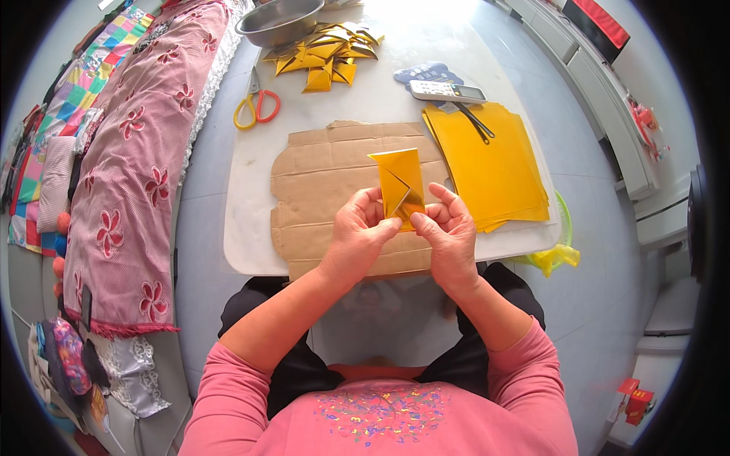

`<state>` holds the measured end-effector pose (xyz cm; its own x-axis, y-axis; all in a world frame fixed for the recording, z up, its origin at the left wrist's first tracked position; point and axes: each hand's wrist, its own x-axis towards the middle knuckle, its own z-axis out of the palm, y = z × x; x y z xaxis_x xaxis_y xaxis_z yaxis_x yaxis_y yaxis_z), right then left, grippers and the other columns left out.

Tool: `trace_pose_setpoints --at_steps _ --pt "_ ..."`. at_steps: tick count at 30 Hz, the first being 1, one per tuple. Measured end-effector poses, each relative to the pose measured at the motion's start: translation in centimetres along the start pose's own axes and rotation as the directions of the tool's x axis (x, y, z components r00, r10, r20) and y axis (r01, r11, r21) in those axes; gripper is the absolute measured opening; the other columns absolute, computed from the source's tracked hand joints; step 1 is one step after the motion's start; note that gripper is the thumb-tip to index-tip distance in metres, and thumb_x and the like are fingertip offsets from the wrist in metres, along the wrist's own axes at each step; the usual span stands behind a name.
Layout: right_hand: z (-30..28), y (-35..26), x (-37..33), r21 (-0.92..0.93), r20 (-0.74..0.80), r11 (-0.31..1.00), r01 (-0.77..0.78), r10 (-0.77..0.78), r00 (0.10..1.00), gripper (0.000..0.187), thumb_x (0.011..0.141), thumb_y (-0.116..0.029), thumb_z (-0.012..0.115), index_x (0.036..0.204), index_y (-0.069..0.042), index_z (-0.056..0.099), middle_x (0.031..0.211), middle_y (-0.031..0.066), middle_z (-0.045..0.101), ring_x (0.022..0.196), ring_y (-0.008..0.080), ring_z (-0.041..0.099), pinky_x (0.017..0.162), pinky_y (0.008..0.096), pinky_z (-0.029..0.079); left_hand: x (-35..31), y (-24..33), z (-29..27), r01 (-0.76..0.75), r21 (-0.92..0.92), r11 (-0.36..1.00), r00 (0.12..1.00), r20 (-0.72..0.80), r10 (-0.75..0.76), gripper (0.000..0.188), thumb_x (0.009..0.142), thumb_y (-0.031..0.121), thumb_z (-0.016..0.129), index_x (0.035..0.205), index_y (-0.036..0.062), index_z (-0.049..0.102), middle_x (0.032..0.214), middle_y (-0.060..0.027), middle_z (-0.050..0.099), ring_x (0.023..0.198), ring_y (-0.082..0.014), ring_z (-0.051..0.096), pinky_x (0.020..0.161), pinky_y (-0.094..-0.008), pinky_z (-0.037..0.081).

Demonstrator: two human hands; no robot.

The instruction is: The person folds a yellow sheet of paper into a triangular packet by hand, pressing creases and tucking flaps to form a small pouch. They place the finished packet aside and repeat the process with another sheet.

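Observation:
A partly folded sheet of shiny gold paper (400, 181) is held upright between my hands, above a flat piece of brown cardboard (319, 175). Diagonal creases cross its front, and its upper left corner comes to a point. My left hand (363, 226) pinches its lower left edge with thumb and fingers. On the other side, my right hand (449, 228) grips the lower right edge, thumb in front, with a couple of fingers raised. To the right of the cardboard lies a stack of flat gold sheets (498, 167).
Folded gold pieces (327, 53) are heaped at the far side of the white table (247, 220), beside a metal bowl (281, 21). Scissors (256, 106) with red and yellow handles lie at the left. A white remote control (447, 92) and a dark strap rest by the stack.

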<state>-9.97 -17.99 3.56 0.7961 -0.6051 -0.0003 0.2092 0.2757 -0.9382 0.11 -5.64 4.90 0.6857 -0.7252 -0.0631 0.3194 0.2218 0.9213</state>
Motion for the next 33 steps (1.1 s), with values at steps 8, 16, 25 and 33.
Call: trace_pose_setpoints --at_steps 8,16,25,33 --pt "0.2 0.2 -0.1 -0.094 0.037 0.993 0.070 -0.067 0.997 0.044 0.093 -0.004 0.067 0.132 0.005 0.049 0.095 0.0040 0.065 0.087 0.0084 0.062 0.083 0.0232 0.050 0.3 -0.4 -0.6 0.163 -0.076 0.984 0.985 0.066 -0.158 0.022 0.092 0.011 0.071 0.110 -0.0004 0.068 0.105 -0.0065 0.071 0.098 -0.0124 0.064 0.092 -0.0300 0.050" --pt "-0.3 0.6 0.1 -0.079 0.060 0.997 -0.024 0.029 0.998 0.011 0.096 -0.013 0.068 0.100 -0.002 0.065 0.085 0.0000 0.064 0.074 0.0075 0.057 0.070 0.0218 0.047 0.6 -0.9 -1.5 0.186 -0.157 0.970 0.983 0.033 -0.183 0.020 0.092 0.007 0.069 0.112 0.0025 0.070 0.110 -0.0062 0.071 0.105 -0.0148 0.063 0.097 -0.0332 0.047" --pt "-0.3 0.2 0.2 -0.091 0.056 0.992 -0.085 0.090 0.994 0.013 0.096 -0.014 0.068 0.090 -0.003 0.066 0.077 0.0006 0.064 0.068 0.0070 0.055 0.066 0.0213 0.045 0.4 -0.5 -1.1 0.103 -0.046 0.994 0.995 0.013 -0.103 0.021 0.092 0.010 0.069 0.110 -0.0015 0.069 0.103 -0.0061 0.072 0.094 -0.0115 0.065 0.089 -0.0278 0.050" --pt "-0.5 0.2 0.2 -0.030 0.088 0.993 -0.113 0.115 0.989 0.013 0.096 -0.014 0.068 0.091 -0.003 0.066 0.077 0.0012 0.065 0.068 0.0072 0.055 0.066 0.0209 0.045 0.2 -0.4 -0.7 0.052 -0.023 0.998 0.999 0.005 -0.052 0.019 0.094 0.009 0.067 0.110 -0.0016 0.069 0.103 -0.0054 0.072 0.094 -0.0103 0.065 0.089 -0.0274 0.051"
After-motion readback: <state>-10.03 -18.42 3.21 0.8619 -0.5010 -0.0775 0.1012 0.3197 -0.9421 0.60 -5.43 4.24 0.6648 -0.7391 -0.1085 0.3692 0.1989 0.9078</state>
